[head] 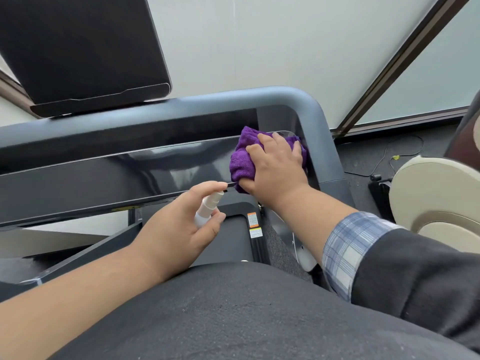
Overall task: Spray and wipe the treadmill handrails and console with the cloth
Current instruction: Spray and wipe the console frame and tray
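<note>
My right hand [275, 165] presses a bunched purple cloth [241, 162] flat against the right end of the treadmill's glossy black console panel [117, 175]. Part of the cloth is hidden under the palm. My left hand [181, 229] holds a small white spray bottle [207, 209], index finger on the nozzle, near the panel's lower edge. The grey handrail [309, 105] curves around the panel's right end, just beyond the cloth. A dark screen [78, 53] stands above the console at upper left.
The treadmill belt [233, 237] with warning stickers lies below the console. Frosted window panes with dark frames [389, 68] fill the back. A beige round object [436, 203] and a black cable [389, 154] on dark carpet sit to the right.
</note>
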Demonstrator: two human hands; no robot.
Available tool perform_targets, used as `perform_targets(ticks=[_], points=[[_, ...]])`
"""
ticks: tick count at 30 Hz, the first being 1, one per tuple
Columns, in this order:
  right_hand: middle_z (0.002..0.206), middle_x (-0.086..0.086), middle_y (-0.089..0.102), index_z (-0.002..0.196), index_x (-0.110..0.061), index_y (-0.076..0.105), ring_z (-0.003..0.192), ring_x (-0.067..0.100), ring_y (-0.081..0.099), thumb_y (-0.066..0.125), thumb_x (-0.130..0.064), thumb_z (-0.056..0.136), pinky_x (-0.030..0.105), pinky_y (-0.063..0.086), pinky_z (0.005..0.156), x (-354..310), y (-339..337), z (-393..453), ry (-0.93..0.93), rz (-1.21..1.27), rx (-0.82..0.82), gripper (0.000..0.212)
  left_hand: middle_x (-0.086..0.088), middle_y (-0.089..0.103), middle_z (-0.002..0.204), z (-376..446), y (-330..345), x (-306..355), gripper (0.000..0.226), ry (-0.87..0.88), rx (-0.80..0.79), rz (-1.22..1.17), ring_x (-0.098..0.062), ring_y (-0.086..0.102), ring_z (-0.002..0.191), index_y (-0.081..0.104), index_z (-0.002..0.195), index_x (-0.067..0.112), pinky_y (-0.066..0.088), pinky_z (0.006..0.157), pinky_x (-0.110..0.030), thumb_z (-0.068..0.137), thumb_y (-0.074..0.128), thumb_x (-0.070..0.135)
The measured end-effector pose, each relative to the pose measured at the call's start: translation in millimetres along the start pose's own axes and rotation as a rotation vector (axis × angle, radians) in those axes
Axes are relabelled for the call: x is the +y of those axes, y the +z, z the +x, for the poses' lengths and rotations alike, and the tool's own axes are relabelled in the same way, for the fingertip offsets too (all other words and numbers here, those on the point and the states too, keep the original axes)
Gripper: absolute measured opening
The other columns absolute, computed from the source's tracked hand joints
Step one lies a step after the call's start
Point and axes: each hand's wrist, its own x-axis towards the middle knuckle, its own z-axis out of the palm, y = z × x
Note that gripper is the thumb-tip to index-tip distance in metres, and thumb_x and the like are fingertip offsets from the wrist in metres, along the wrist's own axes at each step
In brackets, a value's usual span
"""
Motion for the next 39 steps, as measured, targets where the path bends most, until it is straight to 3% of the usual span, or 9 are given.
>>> perform_targets(ticks=[7,11,14,18,24,33,39], points=[[0.133,0.002,0.050,0.119,-0.024,0.059,0.122,0.030,0.043,0.034,-0.070,0.067,0.060,0.027,0.110,14,-12,23,-0.087,0.075,0.017,0.074,0.028,0.060,0.101,-5,0,-5,0.043,-0.018,0.002,0.025,0.000,0.059,0.085,0.040,0.126,0.065,0.044,0.072,-0.024,0.085,0.051,0.057],[0.136,0.003,0.045,0.124,-0.025,0.053,0.125,0.030,0.040,0.039,-0.068,0.072,0.062,0.025,0.111,15,-15,20,-0.097,0.028,-0.038,0.069,0.029,0.060,0.102,-5,3,-1,0.043,-0.003,-0.002,0.035,0.002,0.059,0.086,0.038,0.125,0.066,0.044,0.071,-0.021,0.085,0.051,0.057],[0.146,0.011,0.034,0.130,-0.023,0.042,0.130,0.035,0.032,0.047,-0.063,0.080,0.065,0.021,0.111,3,-8,9,0.030,-0.021,-0.061,0.065,0.029,0.060,0.103,-3,3,2,0.044,0.003,-0.009,0.027,0.001,0.059,0.090,0.039,0.125,0.066,0.046,0.075,-0.024,0.085,0.052,0.057],[0.155,0.017,0.023,0.142,-0.023,0.028,0.135,0.040,0.024,0.046,-0.065,0.083,0.067,0.021,0.110,-6,4,-13,0.104,-0.076,-0.083,0.074,0.029,0.060,0.104,-1,3,2,0.044,0.001,-0.004,0.022,0.000,0.060,0.091,0.040,0.125,0.067,0.050,0.079,-0.026,0.084,0.052,0.058],[0.158,0.017,0.022,0.144,-0.024,0.025,0.141,0.040,0.019,0.040,-0.067,0.083,0.070,0.016,0.111,-15,8,-19,0.131,-0.060,-0.065,0.077,0.031,0.059,0.106,-5,-4,-4,0.047,-0.005,0.023,0.030,0.003,0.059,0.092,0.039,0.124,0.068,0.044,0.075,-0.020,0.088,0.060,0.046],[0.164,0.010,0.017,0.151,-0.026,0.028,0.149,0.034,0.013,0.043,-0.070,0.081,0.065,0.014,0.114,-57,14,20,0.073,-0.055,-0.061,0.083,0.032,0.060,0.103,-20,-30,-19,0.044,-0.063,0.061,0.003,0.006,0.058,0.091,0.034,0.122,0.072,0.040,0.076,-0.016,0.084,0.050,0.057],[0.165,0.009,0.017,0.154,-0.026,0.024,0.150,0.032,0.014,0.036,-0.071,0.078,0.064,0.016,0.115,-104,21,31,-0.022,-0.097,-0.067,0.089,0.025,0.060,0.096,-50,-53,-49,0.045,-0.132,0.120,-0.043,-0.003,0.059,0.087,0.037,0.128,0.066,0.047,0.078,-0.025,0.087,0.051,0.055]])
